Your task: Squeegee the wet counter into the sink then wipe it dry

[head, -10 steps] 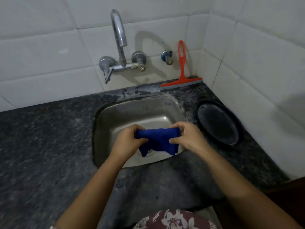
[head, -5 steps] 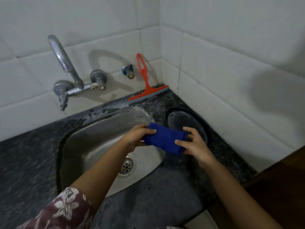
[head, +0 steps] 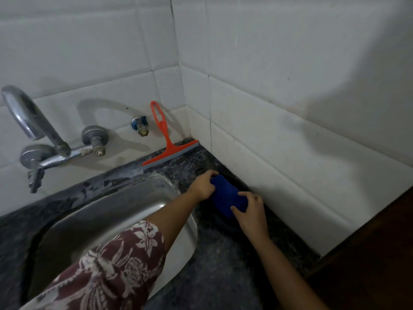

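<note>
Both hands hold a folded blue cloth (head: pixel 225 198) right of the steel sink (head: pixel 111 215), low over a dark round plate (head: pixel 220 224) on the speckled black stone counter (head: pixel 223 265). The left hand (head: pixel 202 186) curls round its far end and the right hand (head: pixel 250 214) pinches its near end. The orange plastic squeegee (head: pixel 166 142) leans on the far tiled wall, in the corner.

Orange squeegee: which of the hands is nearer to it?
Left. The left hand grips the blue cloth in front of the orange squeegee; the right hand pinches its nearer end, farther away.
</note>
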